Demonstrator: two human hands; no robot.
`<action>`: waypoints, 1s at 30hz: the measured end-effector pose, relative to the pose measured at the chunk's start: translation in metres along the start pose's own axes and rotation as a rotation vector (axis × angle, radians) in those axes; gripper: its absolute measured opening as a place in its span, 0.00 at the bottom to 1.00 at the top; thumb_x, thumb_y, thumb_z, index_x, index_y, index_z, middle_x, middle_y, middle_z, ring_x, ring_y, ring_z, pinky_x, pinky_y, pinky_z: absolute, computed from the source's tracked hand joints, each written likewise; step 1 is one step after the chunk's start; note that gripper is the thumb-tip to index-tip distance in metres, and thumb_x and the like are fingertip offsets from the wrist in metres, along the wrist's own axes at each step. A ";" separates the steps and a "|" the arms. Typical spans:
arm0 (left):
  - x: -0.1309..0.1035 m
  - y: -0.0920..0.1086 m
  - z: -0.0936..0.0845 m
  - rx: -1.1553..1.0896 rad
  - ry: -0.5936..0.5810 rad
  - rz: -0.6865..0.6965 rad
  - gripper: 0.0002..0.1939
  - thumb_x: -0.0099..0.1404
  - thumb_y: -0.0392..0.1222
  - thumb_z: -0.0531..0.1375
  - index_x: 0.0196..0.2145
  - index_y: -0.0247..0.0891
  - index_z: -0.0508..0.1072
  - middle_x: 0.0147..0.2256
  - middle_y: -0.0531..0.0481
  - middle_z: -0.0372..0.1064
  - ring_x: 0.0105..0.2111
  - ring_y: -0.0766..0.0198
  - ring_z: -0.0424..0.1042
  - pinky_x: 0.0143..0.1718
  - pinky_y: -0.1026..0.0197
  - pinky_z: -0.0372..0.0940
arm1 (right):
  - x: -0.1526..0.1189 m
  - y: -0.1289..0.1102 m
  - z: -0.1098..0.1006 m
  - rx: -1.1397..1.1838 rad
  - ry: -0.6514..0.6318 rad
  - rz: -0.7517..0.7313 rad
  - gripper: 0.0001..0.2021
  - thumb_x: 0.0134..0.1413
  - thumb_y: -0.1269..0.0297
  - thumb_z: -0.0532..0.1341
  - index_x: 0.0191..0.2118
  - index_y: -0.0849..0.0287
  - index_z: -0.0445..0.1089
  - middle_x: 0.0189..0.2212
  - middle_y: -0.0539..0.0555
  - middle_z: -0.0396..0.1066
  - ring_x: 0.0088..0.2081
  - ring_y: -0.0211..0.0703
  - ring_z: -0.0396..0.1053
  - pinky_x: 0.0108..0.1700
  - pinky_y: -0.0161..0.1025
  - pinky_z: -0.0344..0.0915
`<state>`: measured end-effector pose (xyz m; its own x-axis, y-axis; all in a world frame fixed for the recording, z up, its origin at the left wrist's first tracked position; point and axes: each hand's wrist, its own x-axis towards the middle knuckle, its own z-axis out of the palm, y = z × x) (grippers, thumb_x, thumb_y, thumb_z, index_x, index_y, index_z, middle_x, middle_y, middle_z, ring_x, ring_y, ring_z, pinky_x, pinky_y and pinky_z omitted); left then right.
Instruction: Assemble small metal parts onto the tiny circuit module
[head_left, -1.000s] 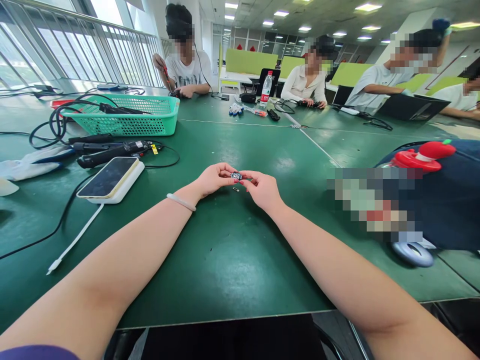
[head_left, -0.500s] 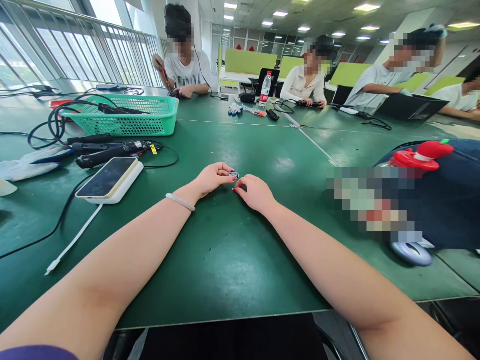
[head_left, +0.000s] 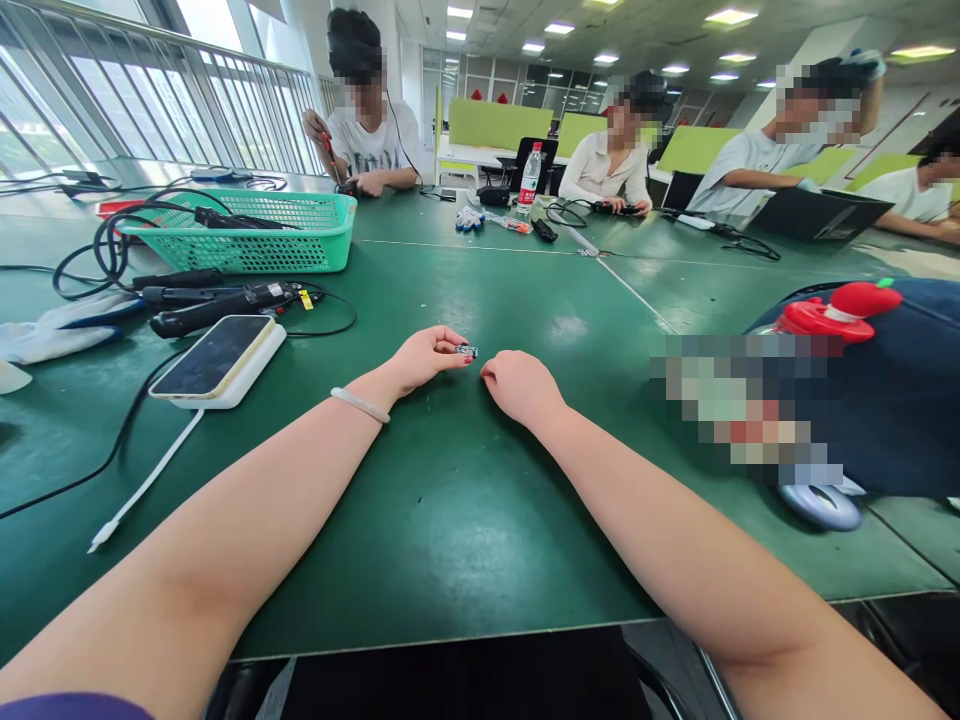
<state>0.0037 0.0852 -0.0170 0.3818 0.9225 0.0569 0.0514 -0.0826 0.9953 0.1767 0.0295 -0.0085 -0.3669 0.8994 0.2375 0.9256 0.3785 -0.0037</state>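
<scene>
My left hand (head_left: pixel 431 355) pinches a small dark piece with white markings (head_left: pixel 466 351) between thumb and fingers; it resembles a little circuit board, though it is too small to name surely. Just to its right, my right hand (head_left: pixel 523 385) is closed, fingers curled inward with the back of the hand towards me. Whatever its fingertips hold, if anything, is hidden. A narrow gap separates the two hands, which are low over the green table (head_left: pixel 465 540). A pale bangle (head_left: pixel 361 404) circles my left wrist.
On the left are a phone on a white block (head_left: pixel 219 362), black handheld tools (head_left: pixel 225 305), a glove (head_left: pixel 56 330) and a green basket (head_left: pixel 247 232) with cables. A dark bag (head_left: pixel 892 390) and a mouse (head_left: pixel 821 503) lie right. Several people sit across the table, near a bottle (head_left: pixel 529 178).
My right hand has moved slightly right, away from the small piece, and its fingers have curled further out of sight. My left hand stays in place, still pinching the piece.
</scene>
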 end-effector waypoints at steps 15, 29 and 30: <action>0.001 -0.001 -0.001 0.057 0.000 0.024 0.16 0.46 0.36 0.68 0.34 0.32 0.71 0.23 0.55 0.67 0.25 0.72 0.66 0.34 0.62 0.60 | -0.001 0.007 0.000 0.091 -0.008 -0.058 0.09 0.58 0.67 0.54 0.32 0.54 0.73 0.35 0.51 0.69 0.38 0.40 0.65 0.36 0.36 0.59; -0.002 0.002 0.004 0.273 -0.034 0.030 0.16 0.44 0.36 0.68 0.32 0.34 0.69 0.22 0.55 0.67 0.23 0.69 0.65 0.28 0.63 0.59 | -0.002 0.010 0.000 -0.021 0.034 0.078 0.09 0.57 0.70 0.53 0.31 0.57 0.70 0.33 0.54 0.68 0.34 0.42 0.65 0.31 0.38 0.54; -0.002 0.002 0.005 0.285 -0.040 0.028 0.16 0.43 0.37 0.68 0.31 0.34 0.69 0.23 0.54 0.67 0.23 0.69 0.65 0.28 0.62 0.59 | -0.002 0.010 0.000 -0.011 0.064 0.112 0.10 0.58 0.70 0.52 0.31 0.57 0.70 0.33 0.54 0.68 0.34 0.42 0.64 0.31 0.37 0.54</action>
<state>0.0073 0.0815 -0.0156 0.4226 0.9032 0.0755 0.2955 -0.2161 0.9306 0.1869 0.0318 -0.0086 -0.2546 0.9202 0.2975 0.9616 0.2734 -0.0228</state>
